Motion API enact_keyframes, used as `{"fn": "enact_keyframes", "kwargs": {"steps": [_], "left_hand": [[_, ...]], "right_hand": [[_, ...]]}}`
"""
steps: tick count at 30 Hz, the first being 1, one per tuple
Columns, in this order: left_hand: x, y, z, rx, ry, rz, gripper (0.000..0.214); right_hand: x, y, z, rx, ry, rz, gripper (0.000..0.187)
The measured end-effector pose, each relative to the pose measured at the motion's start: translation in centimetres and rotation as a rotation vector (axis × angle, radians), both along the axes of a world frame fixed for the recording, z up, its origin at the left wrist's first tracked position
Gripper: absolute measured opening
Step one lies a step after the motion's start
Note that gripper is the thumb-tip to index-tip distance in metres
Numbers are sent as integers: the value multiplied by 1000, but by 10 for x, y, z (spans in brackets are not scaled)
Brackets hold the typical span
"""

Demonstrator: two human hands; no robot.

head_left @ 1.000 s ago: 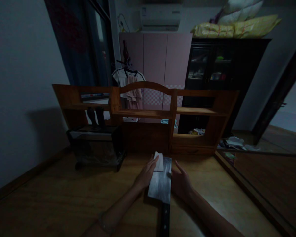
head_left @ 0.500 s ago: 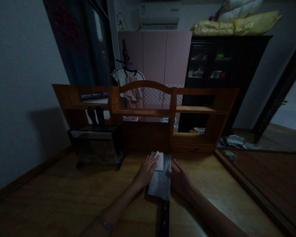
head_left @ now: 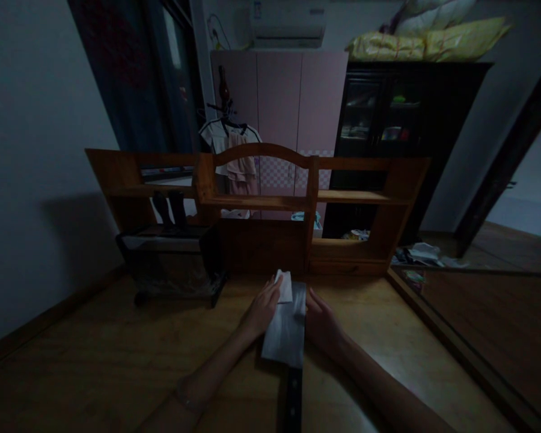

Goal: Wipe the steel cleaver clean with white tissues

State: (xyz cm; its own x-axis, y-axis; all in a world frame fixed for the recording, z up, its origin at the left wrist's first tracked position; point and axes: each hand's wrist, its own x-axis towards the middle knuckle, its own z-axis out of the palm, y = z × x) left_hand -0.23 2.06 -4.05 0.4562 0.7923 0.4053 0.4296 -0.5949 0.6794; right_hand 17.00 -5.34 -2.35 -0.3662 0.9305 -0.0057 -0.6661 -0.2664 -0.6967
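Observation:
A cleaver [head_left: 286,331] with a broad grey blade and a black riveted handle [head_left: 294,391] points away from me, its handle toward me. My left hand [head_left: 264,307] presses a folded white tissue or cloth [head_left: 285,288] against the far left part of the blade, fingers closed over it. On the opposite side, my right hand [head_left: 322,322] grips the blade's right edge; its thumb shows, while the other fingers are mostly hidden. Neither hand is on the handle.
A knife block [head_left: 169,264] with two black-handled tools stands at the left on the wooden tabletop [head_left: 162,355]. A wooden shelf unit [head_left: 261,246] runs along the back. A raised wooden edge [head_left: 433,325] borders the right side.
The white tissue has slid a little toward the blade's far end under my left hand. My right thumb is slightly closer to the blade edge. The whole view has shifted slightly.

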Motion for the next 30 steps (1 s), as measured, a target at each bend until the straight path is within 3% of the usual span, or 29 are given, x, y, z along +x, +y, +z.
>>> {"fn": "enact_keyframes", "kwargs": {"steps": [4, 10, 14, 23, 30], "left_hand": [[5, -15, 15, 118, 61, 12, 50], [18, -45, 28, 223, 284, -220, 48], [20, -47, 21, 223, 312, -179, 49], [14, -26, -5, 221, 256, 25, 51], [15, -22, -9, 233, 227, 27, 50]], "right_hand": [[0, -3, 12, -32, 42, 13, 38], [3, -1, 10, -32, 67, -15, 42], [4, 2, 3, -6, 68, 26, 47], [3, 1, 5, -53, 2, 14, 42], [3, 0, 6, -36, 24, 1, 41]]}}
